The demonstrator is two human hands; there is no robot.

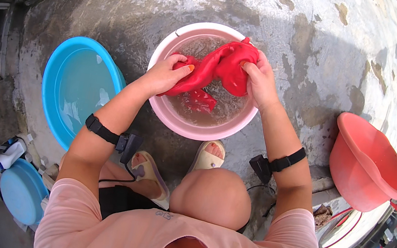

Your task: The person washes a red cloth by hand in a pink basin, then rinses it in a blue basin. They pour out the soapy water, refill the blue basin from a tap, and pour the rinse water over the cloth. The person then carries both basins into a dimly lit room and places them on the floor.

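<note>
A wet red cloth (pixel 214 67) is stretched between my two hands over a pink plastic basin (pixel 197 132). My left hand (pixel 169 74) grips its left end, thumb on top. Bunched fabric at the other end is held by my right hand (pixel 261 79), near the basin's right rim. Cloudy, bubbly water (pixel 219 115) fills the basin, and a lower fold of the cloth (pixel 200 100) dips into it. My fingers beneath the cloth are partly hidden.
To the left stands a blue basin (pixel 51 87) of cloudy water. A red plastic tub (pixel 356 170) is at the right. Behind on the left are a smaller blue basin (pixel 20 188) and a white bottle (pixel 13 154). The concrete floor (pixel 297 101) has wet patches.
</note>
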